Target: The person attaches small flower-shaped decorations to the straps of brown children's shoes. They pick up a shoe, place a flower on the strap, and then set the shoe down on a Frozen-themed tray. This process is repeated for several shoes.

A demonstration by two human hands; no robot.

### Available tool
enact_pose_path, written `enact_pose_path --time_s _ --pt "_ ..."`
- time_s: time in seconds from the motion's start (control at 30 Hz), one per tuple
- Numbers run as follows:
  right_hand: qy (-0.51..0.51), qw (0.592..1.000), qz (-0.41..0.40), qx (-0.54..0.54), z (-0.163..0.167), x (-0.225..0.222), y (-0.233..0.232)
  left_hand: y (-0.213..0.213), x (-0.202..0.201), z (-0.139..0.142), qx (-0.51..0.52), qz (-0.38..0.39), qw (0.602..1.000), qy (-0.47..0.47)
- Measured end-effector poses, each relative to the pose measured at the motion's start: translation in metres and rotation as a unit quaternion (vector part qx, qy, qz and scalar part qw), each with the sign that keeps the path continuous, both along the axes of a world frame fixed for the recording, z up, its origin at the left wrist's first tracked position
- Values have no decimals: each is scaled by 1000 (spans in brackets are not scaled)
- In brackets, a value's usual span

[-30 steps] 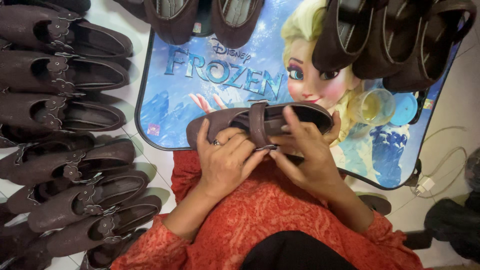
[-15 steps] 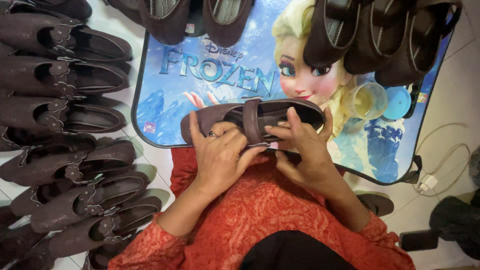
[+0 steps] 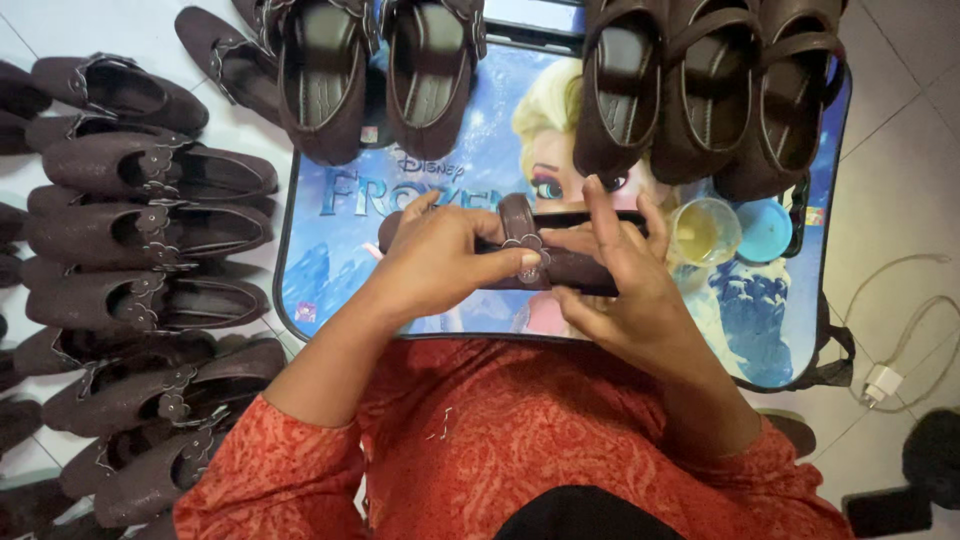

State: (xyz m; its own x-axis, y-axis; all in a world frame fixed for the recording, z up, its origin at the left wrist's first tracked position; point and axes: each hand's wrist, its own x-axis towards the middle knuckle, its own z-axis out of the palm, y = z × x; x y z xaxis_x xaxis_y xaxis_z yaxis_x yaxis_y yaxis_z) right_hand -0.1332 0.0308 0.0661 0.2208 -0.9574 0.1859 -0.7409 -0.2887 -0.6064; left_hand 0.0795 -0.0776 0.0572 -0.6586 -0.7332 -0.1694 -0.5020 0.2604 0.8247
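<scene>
Since the earlier frame, your view has tipped forward and the dark brown sandal sits lower against the picture board, with your left thumb now pressed onto its strap.

Position: you hold the sandal crosswise above the printed lap board, clear of its surface as far as can be judged.

Left hand: fingers closed over the toe half, thumb tip on the scalloped strap trim. Right hand: fingers wrapped around the heel half, forefinger extended upward and free.

Handling assessment: the sandal looks light. Its sole appears moulded and fairly stiff; the strap is thin and flexible and should bend under thumb pressure. The textured surface should give adequate friction. Support it by the sole edges at both ends, and work the strap only with thumb and forefinger.

Surroundings: finished sandals lie in rows on the floor to your left, with more along the board's far edge. A small cup of yellowish liquid and a blue lid stand just beside your right hand.
</scene>
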Motion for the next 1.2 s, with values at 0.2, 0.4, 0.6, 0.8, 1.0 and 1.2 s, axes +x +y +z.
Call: enact_pose_path --time_s 0.2,0.4,0.6,0.8,1.0,1.2 --pt "-28 999 -23 32 -7 -9 -9 -3 -8 8 -20 -27 998 -48" --pt "-55 997 -27 43 -16 -17 -11 -10 -8 -9 -86 -68 994 -25" --pt "-73 997 -9 31 -20 -24 -16 -20 -5 -18 -35 -94 995 -30" --pt "-126 991 -45 17 -30 -27 -19 -25 -7 -18 -23 -88 995 -40" --pt "-129 990 -61 -12 -41 -26 -22 -27 -8 -22 -28 -75 997 -4" --pt "-135 989 -65 -5 -43 -24 -25 -26 -7 -23 -30 -65 997 -10"
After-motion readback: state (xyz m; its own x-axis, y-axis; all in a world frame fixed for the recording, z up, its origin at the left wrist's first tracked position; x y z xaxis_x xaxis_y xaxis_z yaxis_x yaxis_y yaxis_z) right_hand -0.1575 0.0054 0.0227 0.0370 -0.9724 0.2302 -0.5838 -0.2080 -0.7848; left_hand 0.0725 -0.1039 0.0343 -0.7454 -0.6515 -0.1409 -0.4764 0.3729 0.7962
